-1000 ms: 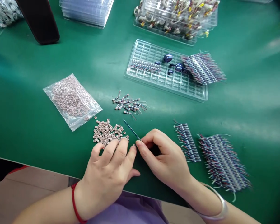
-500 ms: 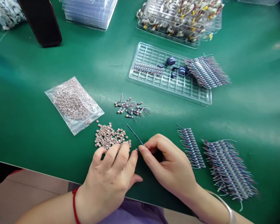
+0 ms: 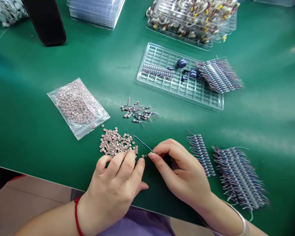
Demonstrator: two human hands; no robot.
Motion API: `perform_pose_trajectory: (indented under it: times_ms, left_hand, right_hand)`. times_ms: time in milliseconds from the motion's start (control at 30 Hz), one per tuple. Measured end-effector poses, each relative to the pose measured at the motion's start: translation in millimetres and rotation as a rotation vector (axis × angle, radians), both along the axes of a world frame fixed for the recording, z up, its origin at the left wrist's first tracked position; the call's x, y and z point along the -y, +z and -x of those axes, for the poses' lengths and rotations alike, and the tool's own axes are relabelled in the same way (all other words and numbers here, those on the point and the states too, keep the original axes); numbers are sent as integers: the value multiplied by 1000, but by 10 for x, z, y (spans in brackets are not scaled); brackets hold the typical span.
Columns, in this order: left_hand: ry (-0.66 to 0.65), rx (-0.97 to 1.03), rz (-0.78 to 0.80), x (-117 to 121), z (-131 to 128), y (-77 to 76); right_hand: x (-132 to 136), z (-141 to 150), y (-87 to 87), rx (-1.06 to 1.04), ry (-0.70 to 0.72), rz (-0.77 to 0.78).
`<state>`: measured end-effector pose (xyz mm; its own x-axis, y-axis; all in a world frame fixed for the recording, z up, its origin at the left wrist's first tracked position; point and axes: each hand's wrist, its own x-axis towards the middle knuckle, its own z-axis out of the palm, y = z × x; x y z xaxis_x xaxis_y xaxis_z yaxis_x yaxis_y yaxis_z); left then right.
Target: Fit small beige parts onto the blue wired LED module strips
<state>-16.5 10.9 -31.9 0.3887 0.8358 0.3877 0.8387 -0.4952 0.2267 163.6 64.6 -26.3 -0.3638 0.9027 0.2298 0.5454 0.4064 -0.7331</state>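
My left hand (image 3: pixel 115 186) lies near the table's front edge, fingers bent down onto the near side of a loose heap of small pinkish rings (image 3: pixel 114 141); what its fingertips pinch is hidden. My right hand (image 3: pixel 180 172) is closed in a pinch on a thin dark wire-like piece (image 3: pixel 142 143) that slants up and left over the green mat. A tiny ring (image 3: pixel 143 156) sits at the wire's near end, between the two hands' fingertips.
A clear bag of pinkish rings (image 3: pixel 76 105) lies to the left. A small pile of wired parts (image 3: pixel 139 113) sits ahead. Rows of wired components (image 3: pixel 238 177) lie right. Farther back: a clear compartment tray (image 3: pixel 177 88), filled trays (image 3: pixel 194 19), a dark object (image 3: pixel 48 21).
The hands have hardly moved. The right hand's fingertips have drawn slightly away from the left, so a small gap with the tiny ring shows between them. The view shifted a little.
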Motion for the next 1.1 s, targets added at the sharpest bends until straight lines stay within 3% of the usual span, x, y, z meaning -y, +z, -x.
perform_pose_trajectory:
  times_ms: [133,233,300,400,467,567,633,667,767,867,1000,1100]
  left_hand:
    - [4,100,-36,14,52,39]
    - [53,144,-73,-101,243,183]
    - [139,35,-129,-301,435,333]
    - [263,-115,-373,-796,722,556]
    - [355,-256,-294,-1201,872,622]
    - [490,-339,-237,-1779,1057,498]
    - [481,-334,-389,-2087,1197,296]
    - [415,-359,-447,-2214,1275,186]
    - [509,-404,-559,-2492,1511,-65]
    - [607,-512,-600,-2606,1654,-142]
    - [586,-637,-796,-2548,1668,-96]
    - [635,-736,-814,-2477,1651,-49]
  right_hand:
    - [-33,-20,-13,19,49,-19]
    - [-41,-38,-28,43,74,-33]
    - [-40,-48,-34,55,84,-44]
    - [-37,-58,-40,74,87,-61]
    - [-36,-59,-42,80,84,-75]
    - [-36,-55,-44,77,88,-94]
    - [-38,-51,-44,74,89,-105]
    - [-39,-49,-44,74,89,-109]
    - [-46,-50,-52,74,93,-122]
    - [-52,-58,-61,75,99,-131]
    - [-58,-65,-55,86,105,-144]
    - [-64,-64,-50,82,112,-156]
